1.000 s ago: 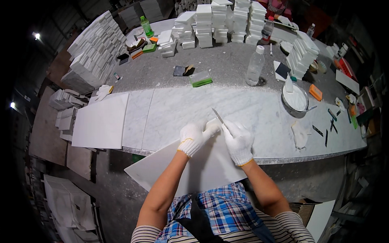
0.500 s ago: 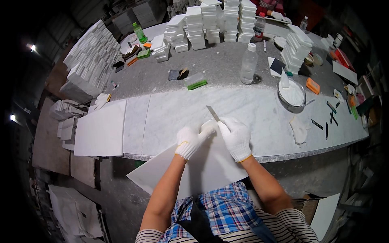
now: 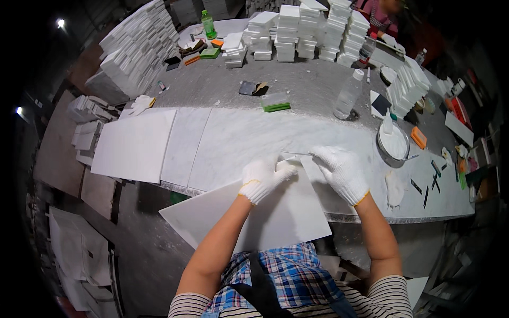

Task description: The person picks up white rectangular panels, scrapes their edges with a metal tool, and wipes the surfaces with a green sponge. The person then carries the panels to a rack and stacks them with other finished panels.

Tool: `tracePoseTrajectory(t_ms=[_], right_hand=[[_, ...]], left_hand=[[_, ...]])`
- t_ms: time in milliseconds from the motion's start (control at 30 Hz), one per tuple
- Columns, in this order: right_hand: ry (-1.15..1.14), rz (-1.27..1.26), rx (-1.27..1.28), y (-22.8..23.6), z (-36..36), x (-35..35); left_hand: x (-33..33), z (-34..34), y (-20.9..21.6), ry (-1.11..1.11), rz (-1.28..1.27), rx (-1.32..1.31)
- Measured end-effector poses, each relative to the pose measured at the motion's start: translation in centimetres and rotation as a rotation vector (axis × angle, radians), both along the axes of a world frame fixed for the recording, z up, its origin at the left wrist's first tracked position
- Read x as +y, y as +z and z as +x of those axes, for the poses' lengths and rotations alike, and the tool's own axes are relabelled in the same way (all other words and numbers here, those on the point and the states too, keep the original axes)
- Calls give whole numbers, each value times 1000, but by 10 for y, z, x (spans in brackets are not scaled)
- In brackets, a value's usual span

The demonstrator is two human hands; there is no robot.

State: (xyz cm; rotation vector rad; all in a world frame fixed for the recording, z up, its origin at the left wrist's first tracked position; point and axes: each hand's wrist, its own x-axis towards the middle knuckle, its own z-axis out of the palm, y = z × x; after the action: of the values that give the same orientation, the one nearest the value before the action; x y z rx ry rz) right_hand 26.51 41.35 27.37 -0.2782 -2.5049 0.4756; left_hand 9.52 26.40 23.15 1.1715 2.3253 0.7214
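A white stone slab (image 3: 281,222) rests at the table's near edge, one corner up on the tabletop and its lower edge against my apron. My left hand (image 3: 268,177), in a white knit glove, grips the slab by that raised corner, thumb lying across its face. My right hand (image 3: 339,172), gloved alike, pinches a thin metal blade (image 3: 298,153). The blade lies nearly level and edge-on, pointing left over the slab's corner. Whether it touches the slab I cannot tell.
Another white slab (image 3: 135,143) overhangs the edge at left. A bowl of white paste (image 3: 393,142), dark blade strips (image 3: 426,196) and a rag (image 3: 395,188) lie right. A clear bottle (image 3: 349,95) stands beyond, before stacked white tiles (image 3: 287,33). A person (image 3: 379,16) is across the table.
My right hand has moved right, away from my left hand, and the blade has swung from slanting upward to nearly level. My left hand keeps its grip on the slab. The view has shifted.
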Motion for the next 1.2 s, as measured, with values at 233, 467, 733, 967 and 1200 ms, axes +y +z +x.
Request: tracePoseTrajectory(t_ms=[233,467,733,967,1200], right_hand=[[65,373,-233,23,-13,6],[118,448,-283,24,-25,9],[190,426,-278,30,-39,12],[176,399,-391,9,-43,19],[-21,158,-431,8,-34,50]], left_hand=[[-9,-5,-21,35,213,22],[-7,0,-21,73,273,107],[-6,-3,-22,43,169,104],[-4,0,-15,65,181,33],[-13,-3,-8,31,280,-91]])
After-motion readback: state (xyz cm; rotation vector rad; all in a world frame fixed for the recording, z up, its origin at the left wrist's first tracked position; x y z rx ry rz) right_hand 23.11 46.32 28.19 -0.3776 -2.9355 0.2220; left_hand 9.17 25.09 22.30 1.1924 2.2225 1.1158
